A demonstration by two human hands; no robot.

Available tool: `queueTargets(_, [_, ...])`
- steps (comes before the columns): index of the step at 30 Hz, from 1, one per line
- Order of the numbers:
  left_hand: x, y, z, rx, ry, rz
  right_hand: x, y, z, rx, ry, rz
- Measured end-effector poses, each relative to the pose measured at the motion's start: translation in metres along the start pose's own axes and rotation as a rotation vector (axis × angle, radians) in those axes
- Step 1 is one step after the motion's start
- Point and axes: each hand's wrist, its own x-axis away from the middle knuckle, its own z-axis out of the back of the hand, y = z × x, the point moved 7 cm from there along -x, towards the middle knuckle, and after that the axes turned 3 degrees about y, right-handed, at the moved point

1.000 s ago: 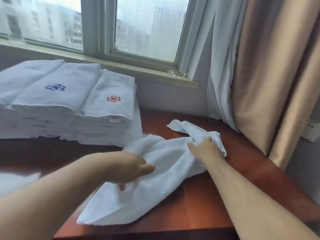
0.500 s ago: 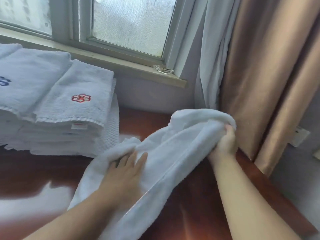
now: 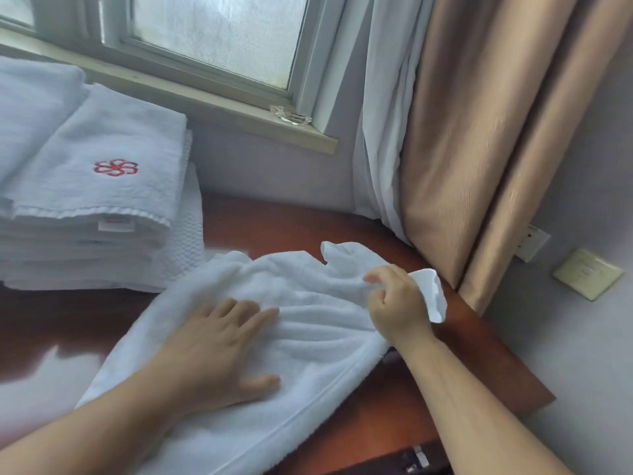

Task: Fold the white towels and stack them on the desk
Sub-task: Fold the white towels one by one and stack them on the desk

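Two hands work one rumpled, ribbed terry towel (image 3: 308,323) on the glossy reddish worktop (image 3: 404,406): left hand (image 3: 219,341) pressing flat with fingers spread, right hand (image 3: 394,303) pinching its bunched edge, beside a stack of folded towels (image 3: 102,214).

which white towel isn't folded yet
The rumpled white terry towel pressed by the left hand, pinched by the right hand; the others lie folded in a stack.

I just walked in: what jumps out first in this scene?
Two bare hands work a rumpled white towel on the reddish desk: the left hand presses flat on it, the right hand pinches its right end. At the left stands a stack of folded towels, the top one with a red flower emblem; beige curtains hang at the right.
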Motion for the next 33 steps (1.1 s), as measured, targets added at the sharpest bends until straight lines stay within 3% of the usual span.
queueTargets(2, [0.004, -0.006, 0.000, 0.009, -0.017, 0.061, 0.003, 0.009, -0.034, 0.052, -0.416, -0.206])
queueTargets(3, [0.005, -0.008, -0.001, 0.014, -0.019, 0.087, 0.008, 0.017, -0.041, 0.170, -0.514, -0.283])
queueTargets(6, [0.006, -0.010, -0.004, -0.002, -0.070, 0.123, 0.019, 0.036, -0.040, 0.594, -0.683, -0.371])
queueTargets(9, [-0.002, -0.005, -0.003, -0.018, -0.198, 0.126, 0.027, 0.054, -0.024, 0.754, -0.854, -0.537])
queueTargets(11, [-0.013, -0.002, 0.009, -0.056, -0.178, 0.125, 0.025, 0.071, -0.012, 0.740, -0.824, -0.666])
queueTargets(15, [-0.017, 0.009, 0.022, -0.052, 0.021, 0.085, 0.042, 0.097, -0.005, 0.665, -0.749, -0.854])
queueTargets(19, [-0.010, 0.017, 0.007, 0.082, -0.047, 0.089, 0.048, 0.098, -0.010, 0.487, -0.638, -0.940])
queueTargets(24, [-0.001, 0.019, -0.004, -0.077, -0.201, 0.249, 0.032, 0.067, -0.039, 0.438, -0.705, -0.704])
queueTargets(26, [-0.001, 0.019, 0.003, -0.037, -0.120, 0.262, 0.027, 0.045, -0.058, 0.446, -0.668, -0.699])
queueTargets(29, [0.003, -0.007, 0.030, -0.022, 0.155, 0.281, 0.032, 0.000, -0.092, 0.390, -0.637, -0.636])
queueTargets(33, [0.041, -0.036, 0.026, -0.073, 0.005, 0.267, 0.030, -0.028, -0.116, 0.371, -0.622, -0.409])
